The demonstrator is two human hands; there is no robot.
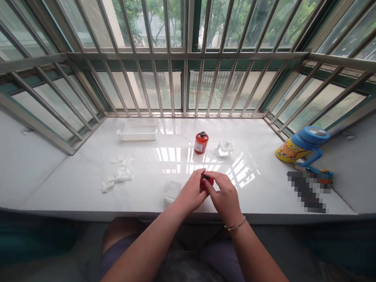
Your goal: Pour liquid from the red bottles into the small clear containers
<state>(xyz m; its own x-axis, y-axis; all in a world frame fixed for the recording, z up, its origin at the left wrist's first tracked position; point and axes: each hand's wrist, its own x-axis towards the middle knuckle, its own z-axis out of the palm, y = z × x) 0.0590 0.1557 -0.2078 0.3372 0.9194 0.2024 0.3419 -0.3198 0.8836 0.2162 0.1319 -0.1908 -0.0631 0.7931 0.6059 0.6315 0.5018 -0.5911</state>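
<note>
A small red bottle with a black cap (206, 182) is between my hands, near the front edge of the white sill; much of it is hidden by fingers. My left hand (193, 188) is closed around its left side. With thumb and fingers pinched at the black cap, my right hand (224, 194) covers the top from the right. A similar red bottle (201, 143) with a black cap and a white label stands upright farther back. Left of my left hand sits a clear plastic box (172, 190), partly behind my forearm.
A white perforated basket (138, 133) lies back left, with crumpled white pieces (119, 173) in front. Another clear container (225, 148) stands right of the rear bottle. A blue and yellow flask (299, 145) leans at the right wall, near a blurred dark item (306, 192). Metal bars (183, 89) border the sill.
</note>
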